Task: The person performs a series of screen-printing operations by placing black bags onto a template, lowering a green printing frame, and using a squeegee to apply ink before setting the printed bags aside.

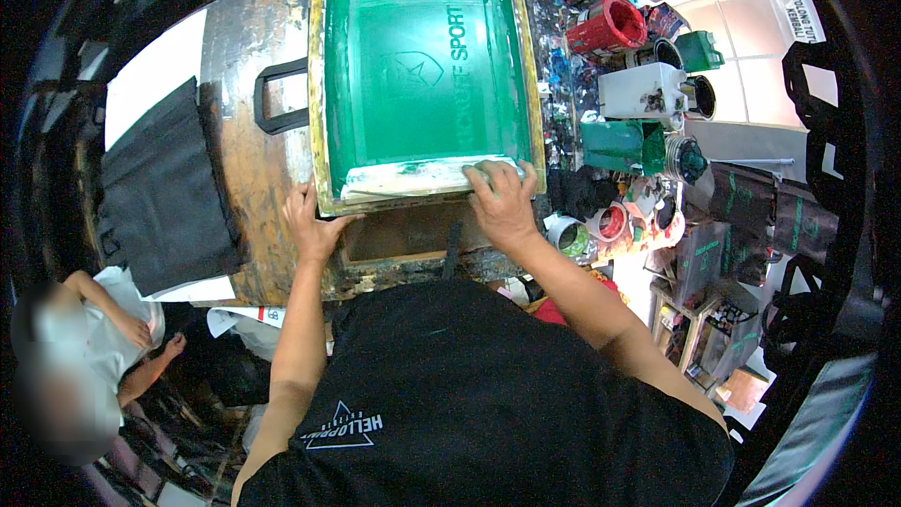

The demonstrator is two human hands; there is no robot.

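A screen printing frame with yellowish, stained edges lies in front of me, its mesh coated in green ink. Along its near inner side runs a white, ink-smeared strip. My right hand curls its fingers over the frame's near right edge, on the strip's end. At the near left corner is my left hand, fingers and thumb spread beside the frame. A black fabric handle sticks out from beneath the frame's left side. What lies under the screen is mostly hidden.
Black fabric pieces lie at the table's left. Ink containers crowd the right, including a red tub, a green one and a white one. Another person is at lower left. Dark printed bags stand at right.
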